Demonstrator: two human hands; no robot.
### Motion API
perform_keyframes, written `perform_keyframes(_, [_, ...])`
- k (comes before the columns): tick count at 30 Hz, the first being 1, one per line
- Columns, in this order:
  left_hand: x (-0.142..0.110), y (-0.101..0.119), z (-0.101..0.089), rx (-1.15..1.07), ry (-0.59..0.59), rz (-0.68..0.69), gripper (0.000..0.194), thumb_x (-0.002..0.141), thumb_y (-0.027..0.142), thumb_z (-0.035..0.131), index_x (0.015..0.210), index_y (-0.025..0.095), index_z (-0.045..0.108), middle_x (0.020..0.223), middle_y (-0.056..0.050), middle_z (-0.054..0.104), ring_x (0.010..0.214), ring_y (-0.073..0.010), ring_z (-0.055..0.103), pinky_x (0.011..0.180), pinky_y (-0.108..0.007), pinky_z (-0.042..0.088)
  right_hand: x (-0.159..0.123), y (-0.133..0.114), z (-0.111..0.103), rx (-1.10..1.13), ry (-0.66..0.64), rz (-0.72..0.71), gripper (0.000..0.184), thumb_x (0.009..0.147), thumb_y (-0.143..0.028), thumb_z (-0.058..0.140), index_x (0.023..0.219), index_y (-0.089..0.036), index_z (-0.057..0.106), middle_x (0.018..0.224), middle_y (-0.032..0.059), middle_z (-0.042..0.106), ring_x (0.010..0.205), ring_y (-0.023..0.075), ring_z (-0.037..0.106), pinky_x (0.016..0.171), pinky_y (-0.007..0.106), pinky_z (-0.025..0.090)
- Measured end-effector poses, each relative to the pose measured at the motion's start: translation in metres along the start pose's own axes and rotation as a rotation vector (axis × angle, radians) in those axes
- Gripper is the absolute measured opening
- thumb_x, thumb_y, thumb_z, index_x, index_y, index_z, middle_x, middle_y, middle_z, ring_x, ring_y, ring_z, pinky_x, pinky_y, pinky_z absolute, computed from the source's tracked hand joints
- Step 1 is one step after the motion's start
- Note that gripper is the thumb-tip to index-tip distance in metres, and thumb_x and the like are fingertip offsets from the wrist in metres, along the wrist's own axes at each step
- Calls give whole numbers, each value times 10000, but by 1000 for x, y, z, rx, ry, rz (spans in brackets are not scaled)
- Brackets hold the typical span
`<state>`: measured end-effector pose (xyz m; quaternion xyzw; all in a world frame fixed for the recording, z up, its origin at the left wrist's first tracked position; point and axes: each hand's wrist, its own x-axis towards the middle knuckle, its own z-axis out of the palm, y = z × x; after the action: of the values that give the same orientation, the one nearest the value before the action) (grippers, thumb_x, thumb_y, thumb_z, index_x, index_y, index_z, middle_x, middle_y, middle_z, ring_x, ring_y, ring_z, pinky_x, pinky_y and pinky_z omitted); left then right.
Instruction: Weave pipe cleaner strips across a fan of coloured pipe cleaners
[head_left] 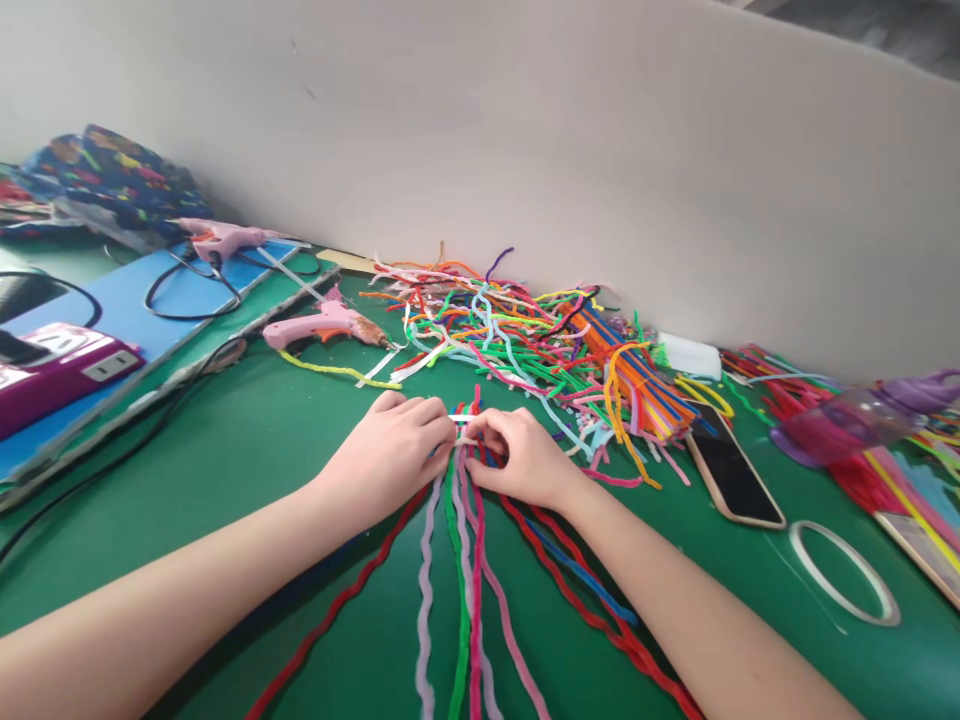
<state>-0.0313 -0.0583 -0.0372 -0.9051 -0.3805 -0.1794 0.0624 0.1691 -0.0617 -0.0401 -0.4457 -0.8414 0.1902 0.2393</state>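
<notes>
Several long pipe cleaners (474, 600) in red, lavender, green, pink and blue fan out toward me over the green table. A white strip (463, 418) crosses them near their far ends, where short red and green tips stick out. My left hand (390, 450) has its fingers curled closed at the left side of the bundle, by the strip. On the right side, my right hand (521, 455) pinches at the pipe cleaners with thumb and forefinger. Exactly which strands each hand grips is partly hidden by the fingers.
Beyond my hands lies a tangled heap of pipe cleaners (517, 340). Pink glue guns (322, 325) and a purple power strip (64, 375) with black cords are at left. A phone (735, 465), tape roll (844, 572) and purple bottle (855, 425) lie at right.
</notes>
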Motion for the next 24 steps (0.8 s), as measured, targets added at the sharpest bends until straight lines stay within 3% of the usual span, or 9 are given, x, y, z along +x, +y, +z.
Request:
perform_keyframes(3, [0, 1, -1, 21, 23, 16, 241, 947, 276, 410, 849, 183, 609, 874, -32, 637, 814, -170, 602, 785, -341, 345, 0, 3, -1, 16, -16, -19, 206, 739, -224, 645, 936, -199, 590, 626, -87, 440, 588, 90, 454, 732, 260, 334])
perform_keyframes(7, [3, 3, -7, -11, 12, -8, 297, 962, 314, 393, 804, 181, 607, 767, -21, 651, 780, -176, 599, 791, -348, 343, -1, 6, -2, 38, -26, -45, 191, 741, -222, 631, 923, -195, 584, 632, -89, 431, 585, 83, 447, 735, 256, 333])
perform_keyframes(15, [30, 10, -14, -228, -56, -184, 234, 903, 351, 457, 859, 215, 643, 698, 29, 683, 636, -148, 603, 835, -361, 352, -2, 7, -2, 20, -17, -50, 139, 720, -193, 604, 842, -186, 537, 618, -95, 409, 574, 77, 418, 698, 245, 306])
perform_keyframes(19, [33, 14, -6, -377, -42, -244, 213, 882, 319, 460, 869, 208, 642, 672, 28, 678, 614, -141, 590, 813, -332, 376, -1, 7, -3, 4, -5, -54, 146, 711, -224, 602, 725, -190, 460, 618, -87, 409, 577, 83, 399, 674, 246, 293])
perform_keyframes(24, [20, 11, 8, -418, 70, -238, 248, 903, 389, 449, 976, 210, 604, 704, 41, 683, 656, -139, 597, 862, -358, 344, -1, 8, -4, 36, -20, -66, 133, 698, -209, 602, 775, -194, 494, 615, -89, 403, 572, 87, 404, 657, 240, 291])
